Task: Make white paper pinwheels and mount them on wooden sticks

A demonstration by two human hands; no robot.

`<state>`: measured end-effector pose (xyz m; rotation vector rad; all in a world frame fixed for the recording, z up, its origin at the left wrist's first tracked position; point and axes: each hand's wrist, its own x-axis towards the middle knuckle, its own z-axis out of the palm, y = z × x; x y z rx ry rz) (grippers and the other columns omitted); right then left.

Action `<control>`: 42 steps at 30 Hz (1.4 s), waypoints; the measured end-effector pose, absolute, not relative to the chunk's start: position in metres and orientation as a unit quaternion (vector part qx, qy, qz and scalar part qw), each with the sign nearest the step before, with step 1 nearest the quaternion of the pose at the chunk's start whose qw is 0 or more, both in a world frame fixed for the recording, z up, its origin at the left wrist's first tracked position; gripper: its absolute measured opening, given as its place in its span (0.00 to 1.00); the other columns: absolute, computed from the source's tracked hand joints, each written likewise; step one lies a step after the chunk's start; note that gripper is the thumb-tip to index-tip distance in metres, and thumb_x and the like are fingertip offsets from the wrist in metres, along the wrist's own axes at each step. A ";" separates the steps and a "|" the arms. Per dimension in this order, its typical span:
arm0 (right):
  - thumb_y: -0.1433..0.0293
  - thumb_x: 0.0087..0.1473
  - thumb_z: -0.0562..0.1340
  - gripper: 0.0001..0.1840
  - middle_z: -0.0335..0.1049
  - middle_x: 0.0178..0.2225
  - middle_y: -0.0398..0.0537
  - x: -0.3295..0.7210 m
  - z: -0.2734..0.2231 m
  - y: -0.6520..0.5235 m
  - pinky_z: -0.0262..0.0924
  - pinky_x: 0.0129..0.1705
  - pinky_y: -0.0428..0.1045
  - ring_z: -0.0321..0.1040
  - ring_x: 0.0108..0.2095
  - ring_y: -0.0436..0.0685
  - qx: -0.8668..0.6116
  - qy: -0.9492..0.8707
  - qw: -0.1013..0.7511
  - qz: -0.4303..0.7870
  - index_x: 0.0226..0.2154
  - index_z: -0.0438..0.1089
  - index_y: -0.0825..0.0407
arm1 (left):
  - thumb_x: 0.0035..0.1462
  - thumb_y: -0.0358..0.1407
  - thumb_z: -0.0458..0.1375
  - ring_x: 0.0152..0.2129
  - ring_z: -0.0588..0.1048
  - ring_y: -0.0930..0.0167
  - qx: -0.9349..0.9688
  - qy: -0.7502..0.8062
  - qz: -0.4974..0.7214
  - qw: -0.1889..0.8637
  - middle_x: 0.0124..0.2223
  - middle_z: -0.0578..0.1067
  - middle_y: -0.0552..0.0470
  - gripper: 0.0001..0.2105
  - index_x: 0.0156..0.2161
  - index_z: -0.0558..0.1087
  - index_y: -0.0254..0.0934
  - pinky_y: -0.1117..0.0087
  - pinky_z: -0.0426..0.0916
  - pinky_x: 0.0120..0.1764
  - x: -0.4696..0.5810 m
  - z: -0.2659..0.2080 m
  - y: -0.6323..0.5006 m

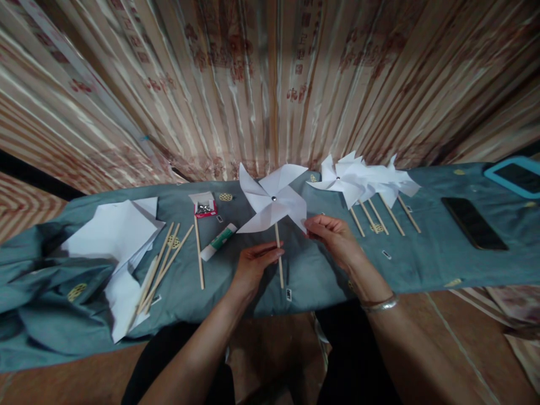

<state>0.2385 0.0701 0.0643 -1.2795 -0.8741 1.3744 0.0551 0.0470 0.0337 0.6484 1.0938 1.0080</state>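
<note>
A white paper pinwheel (270, 211) with a silver pin at its centre is held upright in front of me. My left hand (255, 264) grips its wooden stick (279, 270) between thumb and fingers, below the blades. With thumb and fingertips my right hand (331, 233) pinches the tip of the lower right blade. To the left of the pinwheel lie a glue stick (218, 242), a single wooden stick (199, 253) and a small red box (205, 207) of metal pins. Several pinwheels (367, 177) on sticks lie overlapping at the right.
White paper sheets (107, 230) and several wooden sticks (162, 267) are at the left. A black phone (475, 224) and a blue-framed device (517, 175) lie at the right. Grey-green cloth (426, 259) covers the narrow table, and a patterned curtain (270, 84) hangs behind it.
</note>
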 end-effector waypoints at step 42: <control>0.56 0.38 0.73 0.16 0.72 0.20 0.40 0.214 0.051 0.060 0.59 0.29 0.46 0.63 0.23 0.48 -0.500 -0.457 0.439 0.590 0.20 0.74 0.51 | 0.34 0.39 0.74 0.27 0.72 0.73 0.310 0.464 0.444 0.702 0.30 0.81 0.49 0.17 0.33 0.83 0.36 0.71 0.65 0.36 0.056 0.028 0.046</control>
